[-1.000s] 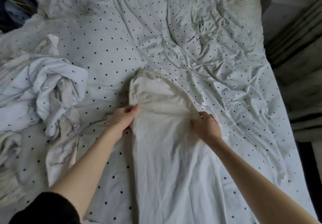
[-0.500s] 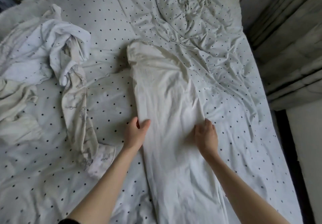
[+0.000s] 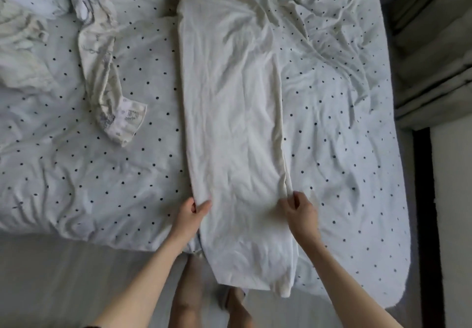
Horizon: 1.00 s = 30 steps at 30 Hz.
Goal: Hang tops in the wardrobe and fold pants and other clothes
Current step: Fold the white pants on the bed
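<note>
A: Hidden bits?
B: Pants [image 3: 233, 113] top cut off; soft, creased, long strip down the dotted bedsheet [image 3: 339, 128], hem overhanging.
A: Grip?
B: Left hand [image 3: 190, 216] and right hand [image 3: 301, 212] pinch the pants' edges.

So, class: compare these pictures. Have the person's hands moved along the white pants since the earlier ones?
Yes. Both the left hand and right hand have slid down the white pants, away from the waistband toward the bed's near edge.

Pants [image 3: 233, 113] waistband cut by top edge; crumpled clothes [image 3: 23, 34] cropped left.
</note>
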{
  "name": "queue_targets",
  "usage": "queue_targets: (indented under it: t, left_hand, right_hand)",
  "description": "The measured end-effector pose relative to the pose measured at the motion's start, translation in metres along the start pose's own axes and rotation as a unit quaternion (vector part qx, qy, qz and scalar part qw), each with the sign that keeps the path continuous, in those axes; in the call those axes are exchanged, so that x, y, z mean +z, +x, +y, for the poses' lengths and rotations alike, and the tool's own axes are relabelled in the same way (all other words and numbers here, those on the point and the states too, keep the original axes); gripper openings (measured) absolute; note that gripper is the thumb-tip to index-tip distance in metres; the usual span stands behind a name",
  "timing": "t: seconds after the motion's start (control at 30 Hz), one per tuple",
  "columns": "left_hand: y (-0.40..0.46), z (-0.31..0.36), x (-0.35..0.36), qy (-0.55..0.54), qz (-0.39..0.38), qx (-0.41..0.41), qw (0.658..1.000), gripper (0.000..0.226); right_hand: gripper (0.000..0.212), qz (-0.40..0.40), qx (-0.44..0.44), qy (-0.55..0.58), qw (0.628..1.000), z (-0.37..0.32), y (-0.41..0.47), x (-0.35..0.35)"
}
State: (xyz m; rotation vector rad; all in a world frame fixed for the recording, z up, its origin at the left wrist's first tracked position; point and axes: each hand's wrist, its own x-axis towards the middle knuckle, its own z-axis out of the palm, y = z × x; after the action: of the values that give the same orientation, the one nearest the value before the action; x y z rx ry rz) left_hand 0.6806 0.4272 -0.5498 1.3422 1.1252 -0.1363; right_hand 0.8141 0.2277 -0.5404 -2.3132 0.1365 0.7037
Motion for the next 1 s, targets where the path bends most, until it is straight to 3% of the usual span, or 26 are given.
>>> queue_targets:
  t: [0.17, 0.3, 0.5, 0.6, 0.7, 1.0]
  left_hand:
    - [-0.04, -0.056, 0.015, 0.021, -0.001, -0.04, 0.999, 0.017]
    - [-0.049, -0.078, 0.02, 0.027, -0.016, -0.053, 0.998, 0.017]
    - [-0.057, -0.1, 0.02, 0.076, -0.094, -0.067, 0.99, 0.03]
    - [-0.061, -0.106, 0.018, 0.088, -0.112, -0.078, 0.987, 0.029]
    - [-0.066, -0.112, 0.017, 0.061, -0.126, -0.092, 0.986, 0.027]
    - [-0.111, -0.131, 0.012, -0.045, -0.12, -0.156, 0.979, 0.025]
  right_hand:
    - [0.037, 0.015, -0.027, 0.11, 0.993, 0.028, -0.03, -0.001]
    - [0.029, 0.017, -0.048, 0.103, 0.993, 0.054, -0.051, 0.0]
    - [0.019, 0.001, 0.075, 0.144, 0.987, 0.089, -0.072, -0.006]
    - [0.017, -0.051, 0.099, 0.085, 0.99, 0.103, -0.08, -0.006]
    - [0.02, -0.094, 0.123, 0.049, 0.987, 0.117, -0.089, -0.005]
    - [0.02, -0.122, 0.167, 0.036, 0.978, 0.127, -0.115, -0.017]
